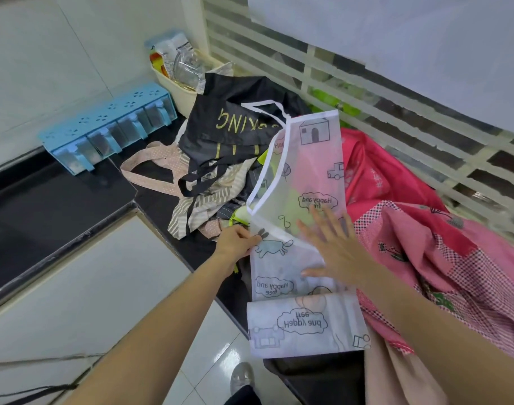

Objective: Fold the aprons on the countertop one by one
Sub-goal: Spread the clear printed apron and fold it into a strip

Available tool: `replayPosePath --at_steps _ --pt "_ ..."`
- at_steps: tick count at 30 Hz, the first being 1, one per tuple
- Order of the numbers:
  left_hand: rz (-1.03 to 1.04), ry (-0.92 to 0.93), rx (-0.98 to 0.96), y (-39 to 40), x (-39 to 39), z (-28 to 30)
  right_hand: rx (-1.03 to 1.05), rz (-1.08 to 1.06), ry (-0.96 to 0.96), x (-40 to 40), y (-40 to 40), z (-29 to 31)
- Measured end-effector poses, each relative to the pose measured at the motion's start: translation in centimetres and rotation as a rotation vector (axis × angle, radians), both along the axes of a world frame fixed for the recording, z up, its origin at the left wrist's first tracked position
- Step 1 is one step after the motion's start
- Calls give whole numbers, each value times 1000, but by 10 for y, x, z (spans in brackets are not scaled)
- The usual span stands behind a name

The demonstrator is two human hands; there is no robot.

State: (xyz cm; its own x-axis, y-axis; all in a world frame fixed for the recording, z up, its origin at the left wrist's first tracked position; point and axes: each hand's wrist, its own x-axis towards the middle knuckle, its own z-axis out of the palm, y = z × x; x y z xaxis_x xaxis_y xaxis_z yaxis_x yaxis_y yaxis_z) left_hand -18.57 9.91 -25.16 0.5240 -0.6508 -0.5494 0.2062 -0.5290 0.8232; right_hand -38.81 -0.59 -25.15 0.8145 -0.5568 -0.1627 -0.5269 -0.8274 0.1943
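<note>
Countertop (74, 200): we see one black top, and all the aprons lie on it.
Pink apron (425, 244): we count one, bunched up just right of the white one.
White apron (305, 182): we count one, thin with little drawings. It lies long and folded in the middle, and its near end hangs over the edge.
Black apron (229, 124): we count one with gold letters, on top of the heap at the back left.
Striped apron (209, 200): we count one, under the black one.
Dotted apron (156, 159): we count one pale pink one, in the heap too.
Spice box (109, 127): we count one, blue, by the wall.
Right hand (334, 247): flat, fingers spread, pressing on the white apron.
Left hand (238, 241): we see it pinch the white apron's left edge.
</note>
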Motion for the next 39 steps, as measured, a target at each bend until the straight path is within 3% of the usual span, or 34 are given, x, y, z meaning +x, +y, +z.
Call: replayPosePath --at_steps 4,9,12,17,23,27,30,32,34,37,39 --pt "-49 -15 -114 -7 8 8 -56 131 17 11 -9 7" --pt "-211 -399 -58 -18 20 11 -45 161 77 31 -27 19" --pt "-237 -418 -35 -21 22 16 -84 150 41 47 -49 30" --pt "-300 -441 -55 -24 30 16 -143 13 -8 85 -83 49" --pt "-378 -554 -54 -27 32 17 -101 -349 -183 112 -73 71" --pt "-441 -944 -11 -10 20 20 112 13 -339 83 -21 81" --pt "-469 -1402 -216 12 6 16 449 126 -333 47 18 80" --pt "-691 -1361 -405 31 -11 9 662 46 -128 28 35 79" --pt "-964 -1134 -445 52 -27 0 717 39 69 15 45 75" --pt "-1218 -1033 -142 81 -39 -17 631 15 189 -9 54 57" --pt "-1283 -1016 84 91 -42 -18 446 50 190 -23 61 42"
